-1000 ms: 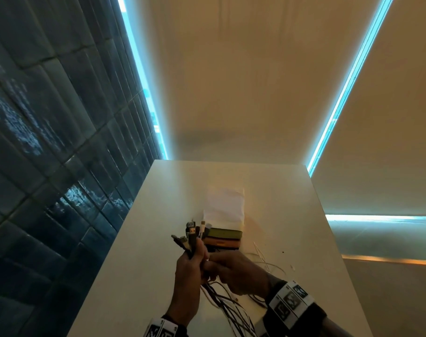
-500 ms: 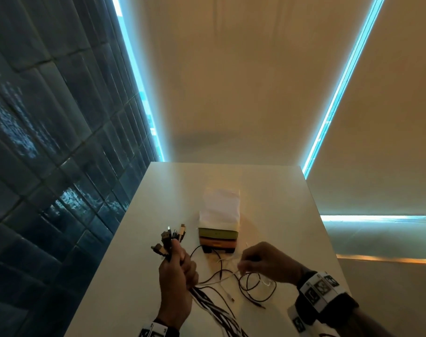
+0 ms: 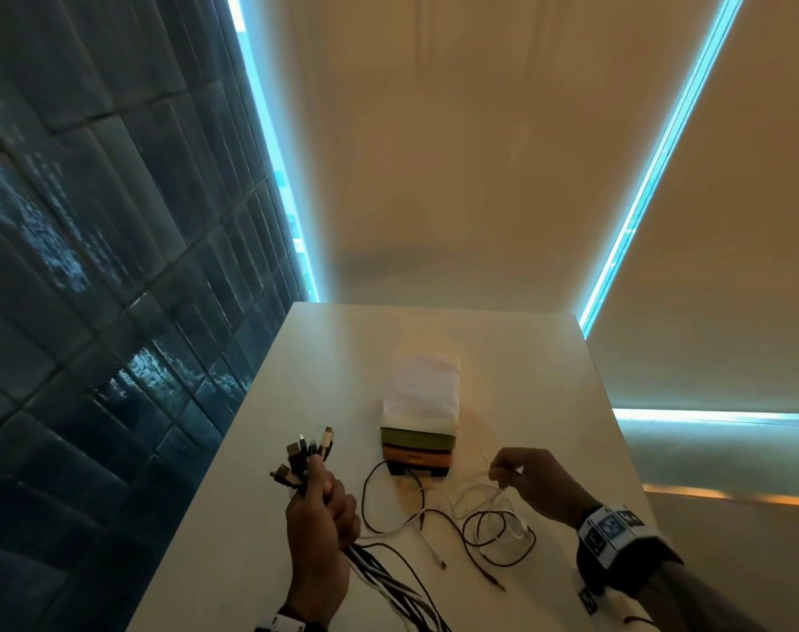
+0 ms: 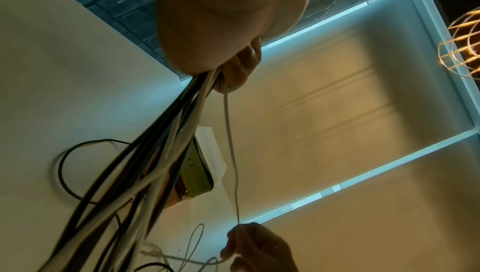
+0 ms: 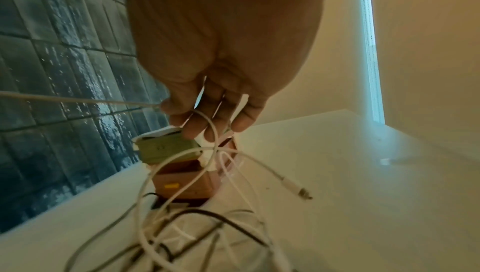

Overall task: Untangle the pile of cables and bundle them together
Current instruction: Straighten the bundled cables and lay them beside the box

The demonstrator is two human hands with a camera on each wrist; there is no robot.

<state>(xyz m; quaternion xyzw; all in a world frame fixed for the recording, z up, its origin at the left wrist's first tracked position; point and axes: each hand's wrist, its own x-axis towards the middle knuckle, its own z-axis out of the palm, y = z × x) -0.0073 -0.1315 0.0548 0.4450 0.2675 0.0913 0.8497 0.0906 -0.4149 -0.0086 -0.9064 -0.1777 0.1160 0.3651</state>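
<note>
My left hand grips a bundle of black and white cables, with their plug ends sticking up above the fist. The same bundle trails down from that hand in the left wrist view. My right hand is raised to the right and pinches a thin white cable. That white cable runs through the fingers in the right wrist view, and its plug hangs free. Loose black and white cable loops lie on the table between the hands.
A stack of small boxes, white over green over orange, stands on the white table just beyond the cables. A dark tiled wall runs along the table's left edge. The table's right edge drops off near my right wrist.
My hands have moved apart. The right hand let go near the left fist, swung right and lifted a thin white cable out of the loose loops. The left hand shifted slightly left.
</note>
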